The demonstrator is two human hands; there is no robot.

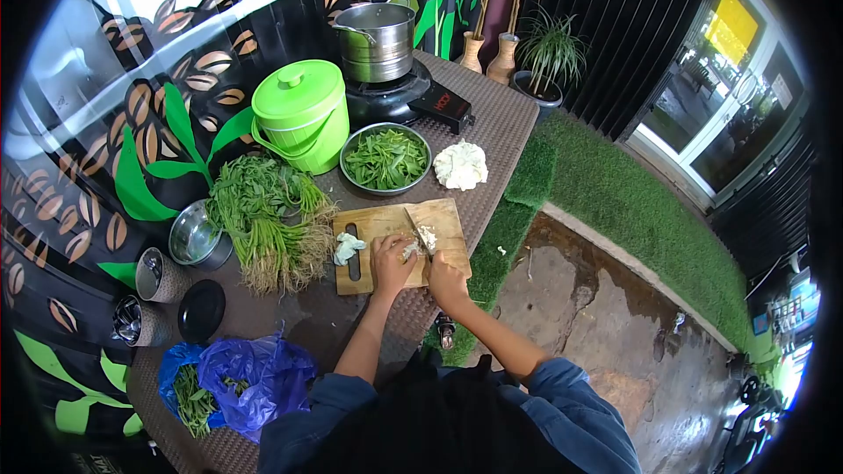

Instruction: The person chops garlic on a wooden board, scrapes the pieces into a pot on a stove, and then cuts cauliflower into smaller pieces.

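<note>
My right hand (448,283) is closed round the handle of a knife (414,226), whose blade points away from me over a wooden cutting board (450,221). Left of the blade, the curled fingers of my left hand (392,263) press on white food pieces (410,250) against the board. Finely chopped white bits (428,236) lie just beyond, beside the knife. A pale crumpled scrap (349,247) rests near the board's slotted handle. The knife handle is mostly hidden in my grip.
Behind the board are a bowl of cut greens (385,158), a ruffled white clump (460,165), a lidded green bucket (300,114) and a pot (378,42) on a stove (386,96). Leafy greens (263,211) lie left, near a metal bowl (195,233) and blue bags (255,377).
</note>
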